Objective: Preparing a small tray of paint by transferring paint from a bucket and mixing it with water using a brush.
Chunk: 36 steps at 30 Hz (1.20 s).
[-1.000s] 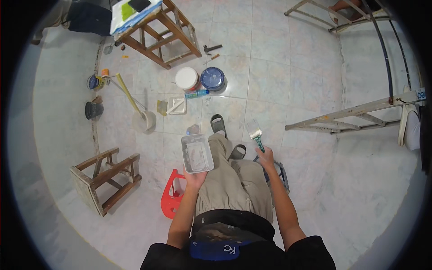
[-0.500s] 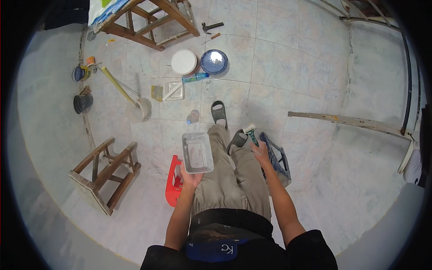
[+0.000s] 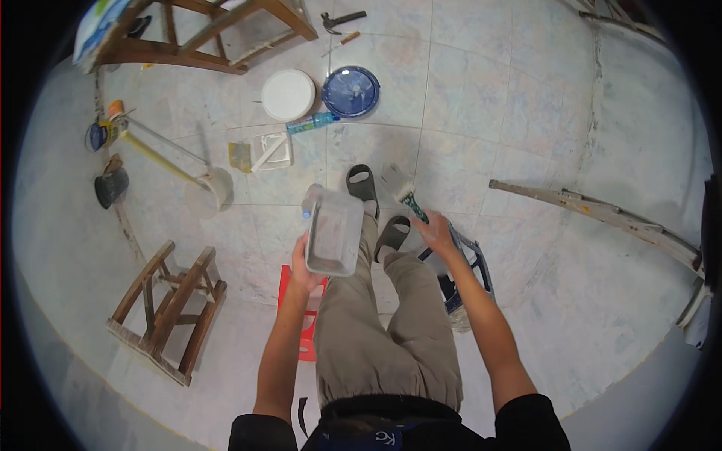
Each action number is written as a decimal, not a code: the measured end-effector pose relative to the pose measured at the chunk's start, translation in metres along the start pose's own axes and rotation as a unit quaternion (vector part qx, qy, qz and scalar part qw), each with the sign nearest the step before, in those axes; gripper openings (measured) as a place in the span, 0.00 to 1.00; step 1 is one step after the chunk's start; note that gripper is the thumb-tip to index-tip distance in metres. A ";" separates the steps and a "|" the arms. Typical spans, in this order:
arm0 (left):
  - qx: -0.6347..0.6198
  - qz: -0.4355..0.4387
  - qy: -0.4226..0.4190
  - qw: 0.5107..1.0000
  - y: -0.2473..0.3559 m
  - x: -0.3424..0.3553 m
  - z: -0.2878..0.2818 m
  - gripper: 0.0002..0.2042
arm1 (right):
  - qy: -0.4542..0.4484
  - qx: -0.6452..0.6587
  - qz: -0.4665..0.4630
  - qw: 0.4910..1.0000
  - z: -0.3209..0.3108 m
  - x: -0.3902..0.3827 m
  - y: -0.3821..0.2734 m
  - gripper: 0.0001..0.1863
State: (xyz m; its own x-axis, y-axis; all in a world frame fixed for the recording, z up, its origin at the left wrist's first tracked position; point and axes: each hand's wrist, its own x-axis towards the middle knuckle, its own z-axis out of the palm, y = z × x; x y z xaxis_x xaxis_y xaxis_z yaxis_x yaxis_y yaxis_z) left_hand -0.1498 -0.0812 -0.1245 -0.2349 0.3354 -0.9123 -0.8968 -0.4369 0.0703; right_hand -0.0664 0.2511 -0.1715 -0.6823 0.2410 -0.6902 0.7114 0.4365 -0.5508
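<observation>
My left hand (image 3: 302, 267) is closed on a pale translucent plastic container (image 3: 335, 229), held tilted over my legs; only a pale, smeared interior shows. My right hand (image 3: 436, 234) grips the green handle of a wide paintbrush (image 3: 406, 197), its whitish bristles pointing away from me toward the floor ahead. Behind the container lies a plastic bottle (image 3: 311, 197) with a blue cap. Below my left hand is a red plastic stool (image 3: 307, 338); beside my right forearm is a dark plastic stool (image 3: 474, 263). My feet are in dark slides.
Ahead on the tiles (image 3: 466, 83) are white (image 3: 288, 94) and blue (image 3: 350, 91) lidded buckets, a blue bottle, a paint tray (image 3: 272, 150), a hammer (image 3: 338, 21). Wooden stools (image 3: 162, 316) stand left and far ahead; a bucket with poles is left. A metal ladder (image 3: 594, 218) is right.
My left hand has raised the container and moved it forward. The brush has shifted forward and left. My view has moved, with my legs shifting and the right-hand ladder appearing lower.
</observation>
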 end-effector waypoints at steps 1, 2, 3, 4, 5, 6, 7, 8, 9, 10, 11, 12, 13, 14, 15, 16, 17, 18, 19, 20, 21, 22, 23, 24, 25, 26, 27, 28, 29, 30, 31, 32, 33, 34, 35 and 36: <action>0.040 0.011 0.006 0.999 0.007 0.026 -0.001 0.29 | -0.001 0.001 0.008 1.000 0.007 0.018 0.001 0.22; 0.029 0.004 0.020 0.999 0.014 0.054 -0.018 0.29 | -0.010 0.030 0.018 0.999 0.017 0.030 -0.002 0.21; 0.016 -0.003 0.035 0.999 0.021 0.084 -0.036 0.28 | -0.019 0.057 0.028 0.998 0.027 0.041 0.001 0.20; 0.030 -0.015 0.012 0.999 0.025 0.115 -0.044 0.28 | -0.025 0.056 0.036 0.997 0.037 0.051 0.013 0.20; 0.056 -0.026 0.005 0.998 0.028 0.142 -0.047 0.29 | -0.016 0.084 0.042 0.995 0.048 0.063 0.025 0.20; 0.056 -0.026 0.009 0.998 0.031 0.170 -0.058 0.29 | -0.007 0.115 0.044 0.992 0.064 0.077 0.035 0.20; 0.077 -0.033 -0.002 0.996 0.032 0.199 -0.066 0.30 | -0.004 0.115 0.047 0.992 0.077 0.089 0.047 0.20; 0.098 -0.039 -0.013 0.994 0.031 0.225 -0.074 0.31 | 0.014 0.144 0.043 0.989 0.090 0.102 0.057 0.20; 0.100 -0.044 -0.015 0.994 0.030 0.247 -0.081 0.31 | 0.032 0.172 0.042 0.984 0.105 0.111 0.070 0.20; 0.096 -0.035 -0.025 0.994 0.030 0.269 -0.084 0.32 | 0.036 0.173 0.043 0.983 0.115 0.122 0.082 0.20; 0.092 -0.025 -0.036 0.995 0.030 0.288 -0.085 0.33 | 0.043 0.145 0.028 0.988 0.125 0.133 0.093 0.20; 0.094 -0.024 -0.035 0.995 0.032 0.305 -0.090 0.33 | 0.045 0.119 0.012 0.992 0.135 0.142 0.101 0.20; 0.096 -0.011 -0.033 0.995 0.033 0.321 -0.094 0.33 | 0.045 0.122 0.011 0.991 0.143 0.149 0.109 0.20; 0.097 0.003 -0.032 0.995 0.034 0.335 -0.097 0.33 | 0.026 0.117 0.010 0.993 0.150 0.155 0.116 0.21; 0.125 0.017 -0.025 0.992 0.035 0.350 -0.100 0.33 | 0.008 0.111 0.007 0.994 0.155 0.165 0.121 0.21; 0.128 0.021 -0.027 0.991 0.037 0.363 -0.103 0.33 | 0.010 0.113 0.003 0.993 0.160 0.178 0.125 0.21; 0.150 0.039 -0.003 0.988 0.041 0.376 -0.106 0.32 | 0.006 0.067 -0.045 0.997 0.163 0.192 0.128 0.21; 0.170 0.055 0.024 0.984 0.044 0.384 -0.112 0.32 | -0.001 0.021 -0.091 0.996 0.167 0.201 0.129 0.21; 0.173 0.059 0.027 0.983 0.053 0.391 -0.124 0.32 | -0.039 0.023 -0.097 0.994 0.163 0.213 0.115 0.20; 0.169 0.050 0.011 0.984 0.066 0.394 -0.136 0.31 | -0.040 0.027 -0.102 0.994 0.163 0.221 0.102 0.20; 0.163 0.042 -0.009 0.986 0.075 0.400 -0.144 0.31 | -0.059 0.052 -0.108 0.991 0.161 0.229 0.091 0.21; 0.165 0.050 -0.012 0.985 0.080 0.407 -0.150 0.31 | -0.077 0.077 -0.116 0.987 0.160 0.241 0.087 0.21; 0.179 0.037 0.004 0.983 0.084 0.411 -0.157 0.30 | -0.074 0.077 -0.125 0.986 0.157 0.253 0.081 0.21; 0.191 0.022 0.017 0.981 0.083 0.415 -0.159 0.29 | -0.078 0.036 -0.148 0.985 0.155 0.267 0.081 0.20; 0.204 0.000 0.030 0.979 0.087 0.419 -0.160 0.28 | -0.081 -0.005 -0.171 0.982 0.154 0.281 0.080 0.20; 0.204 0.009 0.026 0.979 0.088 0.422 -0.161 0.28 | -0.077 -0.007 -0.180 0.981 0.155 0.293 0.079 0.20; 0.226 -0.005 0.013 0.974 0.094 0.426 -0.160 0.28 | -0.082 -0.044 -0.229 0.969 0.156 0.310 0.078 0.20; 0.247 -0.020 0.001 0.969 0.097 0.429 -0.160 0.28 | -0.087 -0.083 -0.276 0.954 0.157 0.325 0.077 0.19; 0.275 -0.030 -0.028 0.961 0.102 0.431 -0.160 0.28 | -0.114 -0.090 -0.318 0.937 0.158 0.339 0.075 0.19; 0.274 -0.017 -0.032 0.961 0.102 0.433 -0.155 0.28 | -0.110 -0.095 -0.329 0.933 0.156 0.349 0.072 0.19; 0.308 -0.036 -0.037 0.950 0.101 0.437 -0.150 0.29 | -0.112 -0.099 -0.357 0.922 0.155 0.358 0.070 0.20; 0.341 -0.056 -0.041 0.937 0.098 0.441 -0.143 0.29 | -0.114 -0.103 -0.384 0.910 0.152 0.366 0.069 0.21; 0.344 -0.041 -0.050 0.937 0.099 0.441 -0.151 0.31 | -0.130 -0.100 -0.397 0.903 0.151 0.367 0.060 0.22; 0.343 -0.032 -0.046 0.938 0.100 0.443 -0.154 0.31 | -0.131 -0.099 -0.406 0.899 0.147 0.366 0.050 0.22; 0.350 -0.036 -0.022 0.936 0.099 0.445 -0.156 0.32 | -0.138 -0.119 -0.417 0.890 0.144 0.364 0.042 0.22; 0.358 -0.046 0.002 0.933 0.098 0.447 -0.160 0.33 | -0.145 -0.137 -0.422 0.884 0.144 0.363 0.040 0.22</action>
State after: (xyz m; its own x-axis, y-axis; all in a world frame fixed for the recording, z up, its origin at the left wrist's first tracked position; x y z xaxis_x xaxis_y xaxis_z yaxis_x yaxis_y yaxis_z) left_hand -0.2827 -0.1075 -0.5896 -0.1446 0.3406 -0.9290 -0.9338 0.2636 0.2419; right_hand -0.2611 0.2308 -0.5116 -0.8508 -0.4859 -0.1999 -0.1262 0.5583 -0.8200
